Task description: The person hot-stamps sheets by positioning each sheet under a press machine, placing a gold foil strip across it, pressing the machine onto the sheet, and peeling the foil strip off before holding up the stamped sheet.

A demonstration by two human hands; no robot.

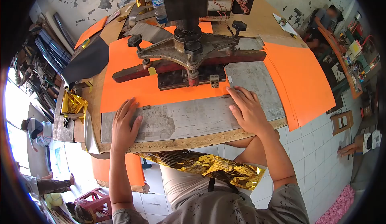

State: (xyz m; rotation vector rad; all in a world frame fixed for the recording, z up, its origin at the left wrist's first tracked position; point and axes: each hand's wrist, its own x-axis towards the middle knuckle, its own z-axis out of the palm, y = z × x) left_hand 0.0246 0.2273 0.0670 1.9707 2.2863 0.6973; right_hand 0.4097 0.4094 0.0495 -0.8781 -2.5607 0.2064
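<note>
An orange sheet (132,93) lies flat on the grey metal plate (193,119), partly under the hot-stamping press (191,59). My left hand (125,124) rests open at the sheet's front left edge, fingertips on or just beside the orange. At the sheet's front right corner, my right hand (249,109) is open, its fingers stretched toward the press block. Near the fingertips of each hand sits a small metal stop, the left stop (146,107) and the right stop (226,96). The dark stamping block (173,80) is over the sheet; its underside is hidden.
A stack of orange sheets (301,83) overhangs the table on the right. Gold foil (209,167) lies across my lap, and more foil (74,103) bunches at the left. Black sheet material (88,61) and a water bottle (159,11) stand farther back. Other people are in the background.
</note>
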